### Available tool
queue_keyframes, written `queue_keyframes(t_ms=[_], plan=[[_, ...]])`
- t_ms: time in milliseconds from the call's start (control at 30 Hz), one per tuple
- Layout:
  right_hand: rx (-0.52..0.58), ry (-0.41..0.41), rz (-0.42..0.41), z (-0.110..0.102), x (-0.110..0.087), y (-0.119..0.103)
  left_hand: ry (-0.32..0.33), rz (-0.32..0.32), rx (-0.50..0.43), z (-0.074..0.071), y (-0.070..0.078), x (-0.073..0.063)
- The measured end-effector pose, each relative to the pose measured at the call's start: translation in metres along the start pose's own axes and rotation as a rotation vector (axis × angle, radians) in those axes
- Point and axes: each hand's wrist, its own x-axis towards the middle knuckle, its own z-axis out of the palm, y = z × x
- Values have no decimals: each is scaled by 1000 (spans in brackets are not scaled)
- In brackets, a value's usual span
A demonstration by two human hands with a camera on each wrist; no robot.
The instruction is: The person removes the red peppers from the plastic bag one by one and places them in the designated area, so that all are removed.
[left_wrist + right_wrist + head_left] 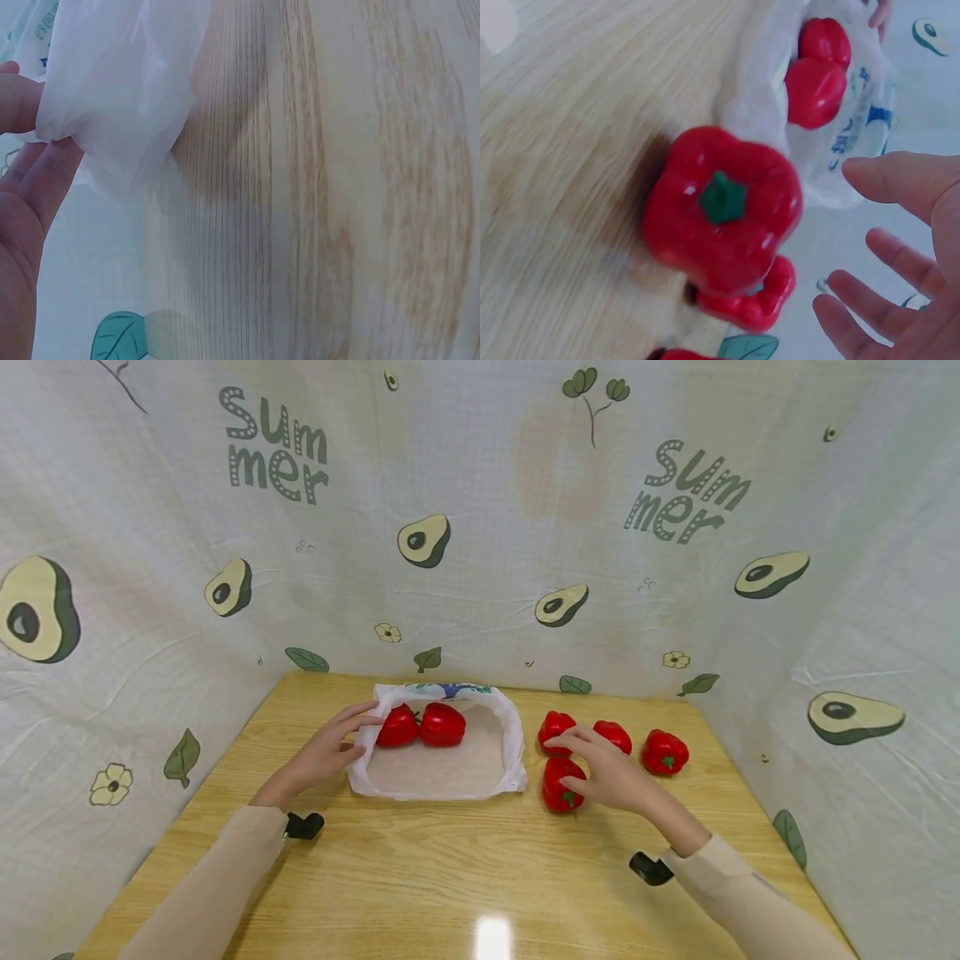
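Note:
A white plastic bag (512, 735) lies with its wide mouth facing up, and two red bell peppers (442, 725) sit inside along its back left part. At the bag's left rim, my left hand (324, 755) pinches the thin plastic between thumb and fingers, as the left wrist view shows. My right hand (611, 768) is over the peppers on the right, thumb and fingers spread apart. Closest to it is a red bell pepper (561, 785) with a green stem; in the right wrist view this pepper (724, 206) stands clear of the fingers.
Behind and beside my right hand are more red bell peppers, one at the back (555, 730), one partly hidden by the hand (613, 735), and one farther right (664, 753). All lie on a wooden table (420, 877). A patterned cloth (480, 527) encloses the back and sides.

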Motion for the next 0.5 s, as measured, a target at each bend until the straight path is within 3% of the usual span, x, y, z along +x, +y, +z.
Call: queue_keyframes(t_ms=[233, 500], plan=[[56, 51, -33, 14, 28, -21, 4, 2, 1, 0, -1, 0], [163, 48, 18, 44, 69, -48, 6, 6, -1, 0, 1, 0]])
